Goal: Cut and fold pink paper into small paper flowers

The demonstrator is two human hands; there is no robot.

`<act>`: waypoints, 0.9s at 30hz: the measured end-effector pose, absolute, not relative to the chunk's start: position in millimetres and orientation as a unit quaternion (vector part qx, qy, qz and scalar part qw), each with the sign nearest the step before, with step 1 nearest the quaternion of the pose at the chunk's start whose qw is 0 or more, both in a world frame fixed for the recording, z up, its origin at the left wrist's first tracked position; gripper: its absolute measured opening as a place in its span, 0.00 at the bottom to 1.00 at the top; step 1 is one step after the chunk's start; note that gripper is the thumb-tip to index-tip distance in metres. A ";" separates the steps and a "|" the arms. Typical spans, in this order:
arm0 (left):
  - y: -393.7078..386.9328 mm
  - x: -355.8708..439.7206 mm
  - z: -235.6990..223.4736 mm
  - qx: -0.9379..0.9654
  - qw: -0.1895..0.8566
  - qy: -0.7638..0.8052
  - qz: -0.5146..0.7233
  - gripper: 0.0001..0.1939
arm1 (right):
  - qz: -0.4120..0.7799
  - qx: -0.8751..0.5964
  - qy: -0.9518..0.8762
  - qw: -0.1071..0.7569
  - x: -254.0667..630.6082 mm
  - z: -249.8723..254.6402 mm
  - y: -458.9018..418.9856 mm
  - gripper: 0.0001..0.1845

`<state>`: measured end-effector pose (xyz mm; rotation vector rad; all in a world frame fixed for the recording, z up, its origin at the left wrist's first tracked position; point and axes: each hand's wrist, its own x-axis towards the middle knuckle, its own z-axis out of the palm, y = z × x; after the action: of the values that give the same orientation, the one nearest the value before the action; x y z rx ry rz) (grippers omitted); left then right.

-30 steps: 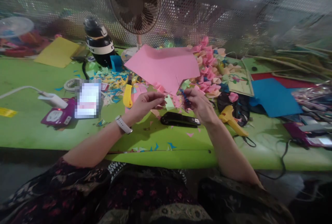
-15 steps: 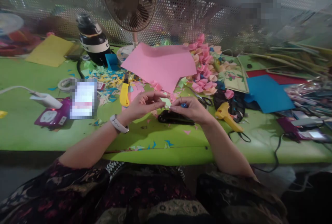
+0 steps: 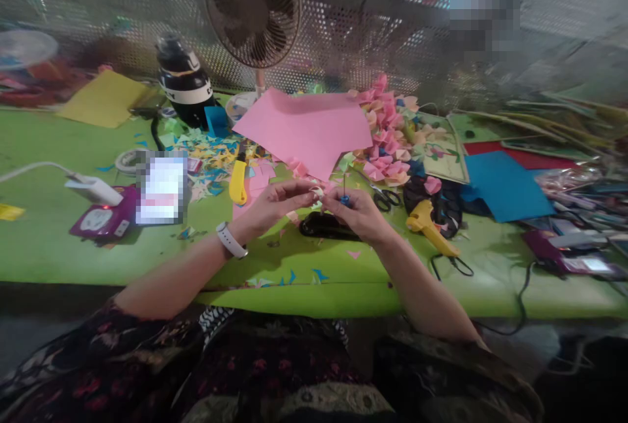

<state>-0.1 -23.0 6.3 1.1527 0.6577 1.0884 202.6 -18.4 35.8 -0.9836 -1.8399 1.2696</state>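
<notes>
My left hand [image 3: 275,204] and my right hand [image 3: 357,212] meet above the green table [image 3: 59,250], fingertips almost touching. The left pinches a small pale curled paper piece [image 3: 318,192]. The right grips a thin tool with a blue handle [image 3: 345,198], its metal tip pointing up. A black stapler [image 3: 324,227] lies just under both hands. A large pink sheet [image 3: 309,127] lies right behind them, with a pile of pink folded paper petals [image 3: 387,138] to its right.
A yellow utility knife [image 3: 238,181], coloured paper scraps [image 3: 210,152], scissors [image 3: 387,198] and a yellow glue gun [image 3: 429,223] with its cord surround the hands. A fan [image 3: 252,8] and black bottle [image 3: 184,86] stand behind. Blue paper [image 3: 505,184] lies right; a charger [image 3: 91,189] lies left.
Both hands dropped from the pink sheet's edge toward the stapler and came together. The right hand turned the blue-handled tool upright; the left now pinches a pale curled piece.
</notes>
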 end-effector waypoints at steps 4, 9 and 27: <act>-23.2 2.4 3.7 0.466 0.643 0.296 0.531 0.22 | 0.446 -0.384 -0.725 0.357 201.8 33.6 -17.0 0.24; -25.9 4.4 3.2 0.445 0.599 0.329 0.579 0.09 | 0.333 -0.398 -0.762 0.387 200.1 30.9 -15.7 0.21; -28.5 3.8 6.8 0.565 0.592 0.328 0.473 0.14 | 0.250 -0.405 -0.785 0.396 209.1 33.1 -17.1 0.10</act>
<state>3.8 -28.5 6.8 1.3146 0.7619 1.0998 209.1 -17.1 33.1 -1.0278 -1.9905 0.6342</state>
